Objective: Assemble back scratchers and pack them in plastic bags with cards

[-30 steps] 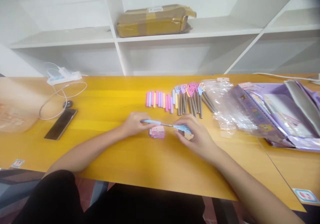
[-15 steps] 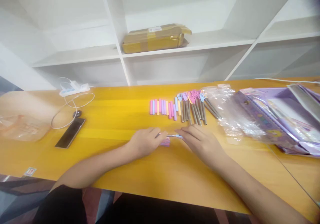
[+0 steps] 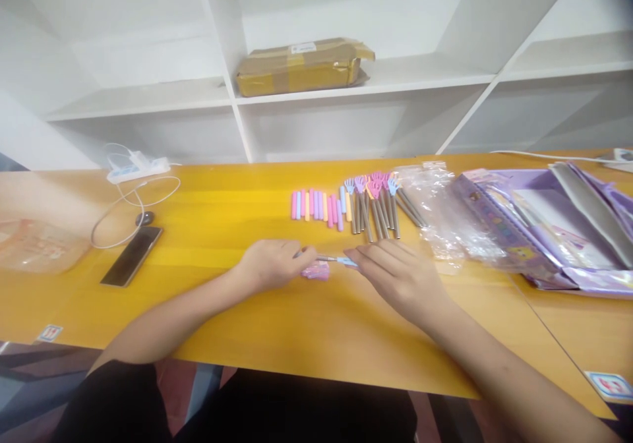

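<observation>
Between my hands is a thin metal rod (image 3: 326, 258) with a light blue piece (image 3: 346, 262) at its right end. My left hand (image 3: 274, 265) is closed on the rod's left end. My right hand (image 3: 398, 275) pinches the blue piece. Just under the rod, beside my left fingertips, lies a small pink and purple bundle (image 3: 315, 271) on the table. Beyond my hands is a row of pink, blue, purple and yellow sticks (image 3: 316, 206). Right of it lie several grey metal rods (image 3: 378, 217) with coloured hand-shaped heads (image 3: 376, 184).
Clear plastic bags (image 3: 440, 219) and an open purple box (image 3: 524, 232) lie on the right. On the left are a phone (image 3: 132, 256), a black round object (image 3: 145, 218), a power strip (image 3: 138, 170) and a plastic bag (image 3: 39, 246). A taped carton (image 3: 301, 68) sits on the shelf.
The whole view has shifted slightly. More of the metal rod and the light blue piece shows between my hands, and the pink and purple bundle is less covered. Both hands keep their hold.
</observation>
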Action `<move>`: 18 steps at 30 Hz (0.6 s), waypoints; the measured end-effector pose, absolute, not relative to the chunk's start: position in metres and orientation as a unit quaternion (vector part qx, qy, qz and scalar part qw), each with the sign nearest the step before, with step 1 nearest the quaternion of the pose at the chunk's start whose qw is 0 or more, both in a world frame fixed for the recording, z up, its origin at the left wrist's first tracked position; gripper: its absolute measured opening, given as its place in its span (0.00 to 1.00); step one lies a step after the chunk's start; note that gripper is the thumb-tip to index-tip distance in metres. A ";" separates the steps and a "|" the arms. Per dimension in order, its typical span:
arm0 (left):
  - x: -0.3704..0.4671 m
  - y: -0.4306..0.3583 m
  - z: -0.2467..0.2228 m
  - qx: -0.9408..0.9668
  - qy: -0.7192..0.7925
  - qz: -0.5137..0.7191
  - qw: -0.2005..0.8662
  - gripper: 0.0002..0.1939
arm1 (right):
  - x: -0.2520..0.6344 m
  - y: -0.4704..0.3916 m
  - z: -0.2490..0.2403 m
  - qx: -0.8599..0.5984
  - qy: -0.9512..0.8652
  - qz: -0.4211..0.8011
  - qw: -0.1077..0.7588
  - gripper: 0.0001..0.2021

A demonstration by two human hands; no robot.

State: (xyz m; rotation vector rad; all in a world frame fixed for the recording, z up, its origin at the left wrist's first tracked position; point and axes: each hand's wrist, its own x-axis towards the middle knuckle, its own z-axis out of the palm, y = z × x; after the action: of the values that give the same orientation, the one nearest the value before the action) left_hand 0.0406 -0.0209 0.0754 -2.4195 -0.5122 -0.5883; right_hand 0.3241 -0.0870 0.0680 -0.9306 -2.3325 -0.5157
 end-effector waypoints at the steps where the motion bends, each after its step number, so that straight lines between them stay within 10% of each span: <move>1: 0.039 -0.021 0.076 -0.910 -0.189 -0.221 0.296 0.07 | 0.324 -0.088 0.070 -0.345 -0.874 -0.194 0.283 0.09; 18: -0.004 -0.023 0.095 -0.905 -0.199 -0.199 0.318 0.10 | 0.338 -0.104 0.081 -0.342 -0.860 -0.243 0.290 0.14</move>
State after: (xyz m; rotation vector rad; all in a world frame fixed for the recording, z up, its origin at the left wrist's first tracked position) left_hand -0.0037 -0.0232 0.0945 -2.3825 -0.5233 -0.5245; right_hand 0.3385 -0.1037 0.0813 -0.9131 -2.2935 -0.6479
